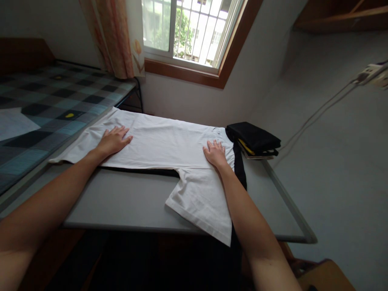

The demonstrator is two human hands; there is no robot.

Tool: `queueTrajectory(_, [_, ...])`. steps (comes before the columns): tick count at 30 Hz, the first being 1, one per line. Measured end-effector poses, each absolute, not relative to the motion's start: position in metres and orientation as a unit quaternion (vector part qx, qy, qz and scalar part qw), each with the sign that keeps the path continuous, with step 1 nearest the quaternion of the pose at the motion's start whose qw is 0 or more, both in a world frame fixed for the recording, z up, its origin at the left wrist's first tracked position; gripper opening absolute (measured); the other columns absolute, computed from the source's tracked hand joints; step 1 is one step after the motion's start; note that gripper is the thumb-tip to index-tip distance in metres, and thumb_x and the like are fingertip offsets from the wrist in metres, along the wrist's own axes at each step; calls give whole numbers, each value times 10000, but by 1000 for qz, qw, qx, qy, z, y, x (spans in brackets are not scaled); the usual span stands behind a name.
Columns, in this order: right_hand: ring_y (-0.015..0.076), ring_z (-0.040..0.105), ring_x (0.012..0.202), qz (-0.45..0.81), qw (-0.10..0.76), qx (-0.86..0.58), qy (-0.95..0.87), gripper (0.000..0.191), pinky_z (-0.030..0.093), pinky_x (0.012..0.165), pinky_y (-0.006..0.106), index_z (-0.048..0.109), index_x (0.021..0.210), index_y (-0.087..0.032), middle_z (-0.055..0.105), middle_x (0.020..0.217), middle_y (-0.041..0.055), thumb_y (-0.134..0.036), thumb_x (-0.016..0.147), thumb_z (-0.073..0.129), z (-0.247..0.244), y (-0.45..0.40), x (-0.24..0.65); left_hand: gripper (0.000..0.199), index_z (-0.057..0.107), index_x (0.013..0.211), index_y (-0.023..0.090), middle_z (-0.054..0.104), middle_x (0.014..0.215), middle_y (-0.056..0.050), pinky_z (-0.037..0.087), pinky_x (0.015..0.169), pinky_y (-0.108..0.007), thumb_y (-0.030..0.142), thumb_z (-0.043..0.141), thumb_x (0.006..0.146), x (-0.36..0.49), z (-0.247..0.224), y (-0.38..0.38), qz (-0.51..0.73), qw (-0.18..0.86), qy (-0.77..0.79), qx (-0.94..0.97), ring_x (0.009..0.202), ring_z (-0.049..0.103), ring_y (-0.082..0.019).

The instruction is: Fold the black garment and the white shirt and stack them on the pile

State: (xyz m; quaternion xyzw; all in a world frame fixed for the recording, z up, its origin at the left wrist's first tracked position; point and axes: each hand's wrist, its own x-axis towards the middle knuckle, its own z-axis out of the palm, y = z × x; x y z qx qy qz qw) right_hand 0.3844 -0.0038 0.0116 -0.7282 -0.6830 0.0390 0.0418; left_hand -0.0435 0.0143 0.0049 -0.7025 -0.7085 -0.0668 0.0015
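Observation:
A white T-shirt (169,141) lies stretched across the table, its hem at the left and one short sleeve (203,198) pointing toward me over the front edge. My left hand (114,140) rests flat on the shirt near the hem, fingers spread. Near the collar end, my right hand (215,152) also lies flat on the cloth with its fingers apart. Black fabric (240,165) shows from under the shirt at the right and as a thin strip along its near side. Whether that is one piece, I cannot tell.
A stack of folded black cloth (254,136) sits at the table's back right. The grey table (130,198) meets a bed with a checked cover (85,99) at left, where paper (15,123) lies. A cable (315,115) hangs along the right wall.

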Motion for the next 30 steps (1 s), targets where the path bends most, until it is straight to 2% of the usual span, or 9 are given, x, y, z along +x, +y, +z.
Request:
queueTrajectory(18, [368,187,1559,49,54,-729,-681,601,183,1232,543,402,1581,-177,262,1687,165,-444,1047,332,12,-4,384,682,445,1539,140,373,1633,-136,246,1211,-556,495,313,972,-45,4,15,-78,-2,-706,-704,1520,314,-347])
queueTrajectory(30, [357,204,1555,37,32,-731,-680,602,195,1229,536,379,1594,-184,256,1689,164,-450,1058,316,13,-4,383,686,429,1550,139,359,1641,-126,256,1215,-533,495,292,979,-45,4,15,-57,11,-710,-702,1524,309,-338])
